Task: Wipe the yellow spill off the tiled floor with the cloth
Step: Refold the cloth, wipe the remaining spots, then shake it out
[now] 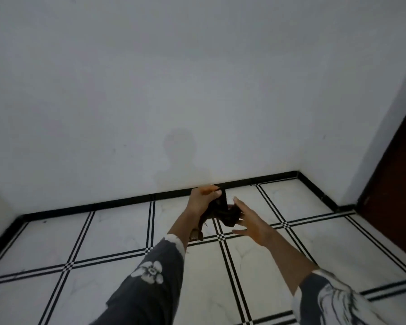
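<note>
Cloth (223, 211) being held up between both hands, above the tiled floor (279, 259).
Its top edge is being pinched by the left hand (203, 199); its lower bunch is being touched by the spread fingers of the right hand (253, 222), near the far wall (174, 90).

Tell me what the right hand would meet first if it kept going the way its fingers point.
Most likely the dark cloth held up by the left hand: the right hand, fingers spread, points up-left at it and seems nearly touching; depth is unclear.
</note>
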The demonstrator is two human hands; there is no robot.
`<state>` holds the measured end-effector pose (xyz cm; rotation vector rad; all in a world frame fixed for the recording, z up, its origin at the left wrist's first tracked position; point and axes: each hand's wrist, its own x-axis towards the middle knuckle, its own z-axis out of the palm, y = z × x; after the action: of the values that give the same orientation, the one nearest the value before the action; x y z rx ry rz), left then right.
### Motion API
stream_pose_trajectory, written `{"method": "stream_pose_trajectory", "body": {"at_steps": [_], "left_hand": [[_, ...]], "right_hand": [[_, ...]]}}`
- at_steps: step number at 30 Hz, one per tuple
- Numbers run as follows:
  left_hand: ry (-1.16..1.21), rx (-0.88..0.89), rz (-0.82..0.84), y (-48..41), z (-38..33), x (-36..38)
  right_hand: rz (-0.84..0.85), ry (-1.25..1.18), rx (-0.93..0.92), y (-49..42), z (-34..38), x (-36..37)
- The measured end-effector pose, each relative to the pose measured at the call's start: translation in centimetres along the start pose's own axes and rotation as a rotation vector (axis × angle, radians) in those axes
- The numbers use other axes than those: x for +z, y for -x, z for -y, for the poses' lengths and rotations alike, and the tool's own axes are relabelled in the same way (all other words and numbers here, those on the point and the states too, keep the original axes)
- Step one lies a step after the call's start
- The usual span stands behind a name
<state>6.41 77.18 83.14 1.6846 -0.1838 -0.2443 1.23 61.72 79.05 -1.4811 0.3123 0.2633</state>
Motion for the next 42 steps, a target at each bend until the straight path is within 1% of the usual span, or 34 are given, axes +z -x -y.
{"method": "stream_pose_trajectory", "body": {"at_steps": [3,5,9,10,13,15,18,21,23,24,26,28,29,30,32,34,35,36,38,40,42], "left_hand": [[-0.124,0.062,0.096,2.8,-2.0,1.7],[-0.206,0.106,0.134,4.4,-3.7,2.9],[-0.412,0.179,0.136,6.8,-6.5,6.5],[-0.424,0.177,0.132,7.6,-6.9,8.1],[-0.316,0.156,0.067,9.0,-7.8,12.1],[-0.239,0.112,0.04,10.1,-8.4,15.6],[-0.23,0.023,0.072,11.6,-9.5,19.9],[-0.208,-0.028,0.083,13.1,-11.3,22.7],[-0.168,-0.024,0.042,13.9,-12.3,23.8],[-0.135,-0.007,-0.01,14.2,-12.5,24.0],[-0.06,0.012,-0.168,14.4,-12.3,24.0],[-0.038,-0.047,-0.29,14.6,-10.4,23.5],[-0.081,-0.128,-0.314,15.0,-9.0,23.3],[-0.151,-0.242,-0.304,15.7,-7.3,23.3],[-0.205,-0.47,-0.184,17.6,-3.3,23.3],[-0.146,-0.622,-0.02,19.4,0.4,23.6],[-0.103,-0.661,0.051,20.1,1.8,23.8],[-0.054,-0.676,0.118,20.5,2.8,24.0],[0.085,-0.628,0.212,20.7,3.9,24.6],[0.276,-0.522,0.249,20.5,3.4,25.2],[0.387,-0.389,0.248,19.8,2.5,25.2]], "right_hand": [[0.066,0.139,0.007,3.4,0.8,0.0],[0.092,0.189,-0.006,5.3,0.9,-1.2],[0.082,0.202,-0.048,8.8,1.0,-5.7],[0.087,0.201,-0.064,9.9,0.8,-7.3],[0.095,0.195,-0.124,12.0,-0.1,-10.9],[0.106,0.194,-0.14,13.7,-1.0,-13.9],[0.143,0.164,-0.124,15.9,-2.3,-17.6],[0.242,0.206,-0.123,17.4,-2.8,-20.1],[0.28,0.231,-0.135,18.0,-2.5,-21.0],[0.288,0.214,-0.133,18.3,-2.2,-21.2],[0.296,0.147,-0.098,18.8,-1.8,-21.5],[0.275,0.033,-0.042,19.1,-1.5,-21.7],[0.258,-0.032,-0.016,19.3,-1.6,-21.8],[0.245,-0.078,0.003,19.5,-1.6,-21.8],[0.246,-0.136,0.048,19.8,-1.6,-21.9],[0.24,-0.2,0.091,20.1,-1.3,-21.8],[0.243,-0.246,0.102,20.3,-1.1,-21.8],[0.241,-0.287,0.098,20.2,-1.0,-21.8],[0.261,-0.309,0.094,20.1,-0.8,-21.7],[0.295,-0.262,0.115,20.1,-0.6,-21.9],[0.338,-0.197,0.134,20.1,-0.6,-22.3]]}}
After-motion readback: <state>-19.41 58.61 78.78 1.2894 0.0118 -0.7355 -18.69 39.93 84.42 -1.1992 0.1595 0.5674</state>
